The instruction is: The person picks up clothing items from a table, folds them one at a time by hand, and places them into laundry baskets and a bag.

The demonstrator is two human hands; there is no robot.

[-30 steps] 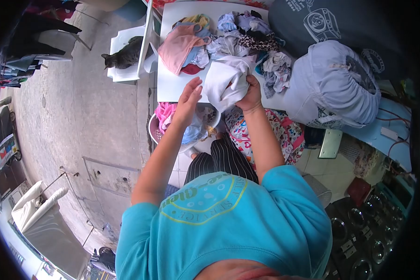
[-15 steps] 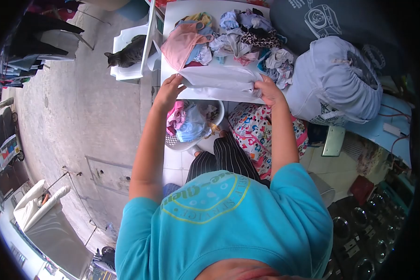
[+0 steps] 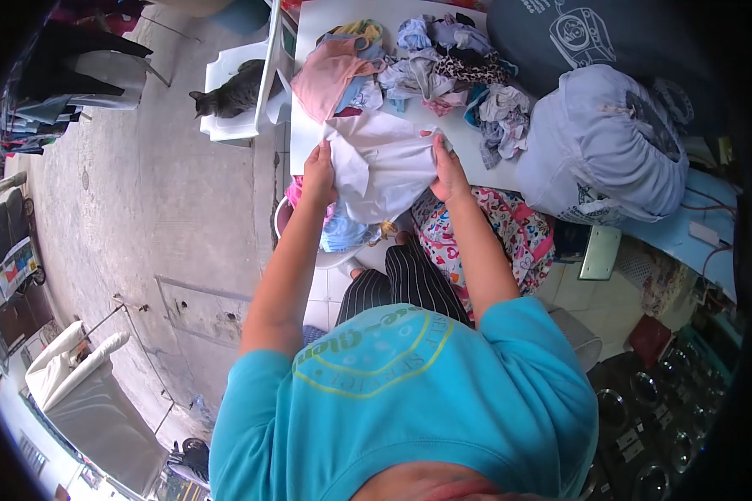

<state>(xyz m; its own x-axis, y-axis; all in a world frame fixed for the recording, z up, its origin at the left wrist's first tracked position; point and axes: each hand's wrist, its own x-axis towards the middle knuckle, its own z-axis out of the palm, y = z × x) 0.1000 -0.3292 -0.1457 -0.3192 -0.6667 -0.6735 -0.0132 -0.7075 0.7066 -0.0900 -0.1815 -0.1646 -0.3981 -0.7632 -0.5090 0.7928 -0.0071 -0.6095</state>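
A white cloth garment (image 3: 380,171) is stretched between my two hands over the near edge of the white table (image 3: 307,152); its exact kind I cannot make out. At its left side my left hand (image 3: 319,173) grips the fabric, thumb on top. My right hand (image 3: 448,169) pinches the opposite side near its upper corner. The lower part of the cloth hangs past the table edge. Just beyond it lie a pink strappy top (image 3: 330,77) and a loose heap of small clothes (image 3: 430,75).
Below the table stands a basket (image 3: 330,257) of laundry, beside a colourful heart-print bag (image 3: 510,230). A full light-blue cloth bundle (image 3: 606,146) sits at the right. On the left, a cat (image 3: 236,92) lies on a white plastic chair (image 3: 226,60).
Both hands have come closer to my body, and the right has moved left. The white cloth, earlier pulled into a long narrow strip, now hangs wider and lower, covering part of the basket.
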